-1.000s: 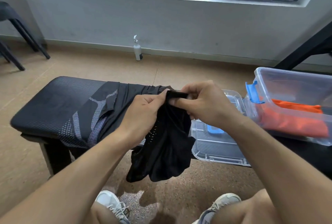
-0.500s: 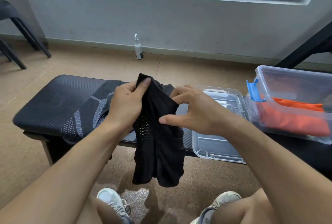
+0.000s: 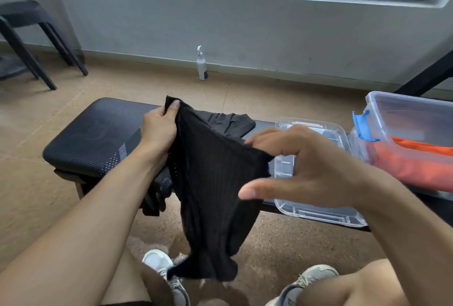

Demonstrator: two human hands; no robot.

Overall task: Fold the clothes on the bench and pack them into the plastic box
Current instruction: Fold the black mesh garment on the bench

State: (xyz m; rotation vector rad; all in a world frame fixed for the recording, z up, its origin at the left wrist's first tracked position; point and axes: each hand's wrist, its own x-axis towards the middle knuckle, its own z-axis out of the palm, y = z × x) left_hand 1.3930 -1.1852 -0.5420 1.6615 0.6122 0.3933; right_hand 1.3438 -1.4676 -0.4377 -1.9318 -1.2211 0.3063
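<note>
Black garment [image 3: 215, 183] stretched in mid-air in front of the bench [image 3: 93, 134].
Left hand [image 3: 159, 129] pinched one corner; right hand [image 3: 301, 166], fingers splayed, barely caught the other edge, which might slip floorward, away from the plastic box [image 3: 416, 119].

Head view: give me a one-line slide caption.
Both hands, left and right, spread a black mesh garment above the bench; the plastic box holds orange clothing.

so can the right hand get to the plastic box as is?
Probably yes: the right hand is just beside the open box, nothing between, but it's pinching the black garment, so that comes along.
</note>
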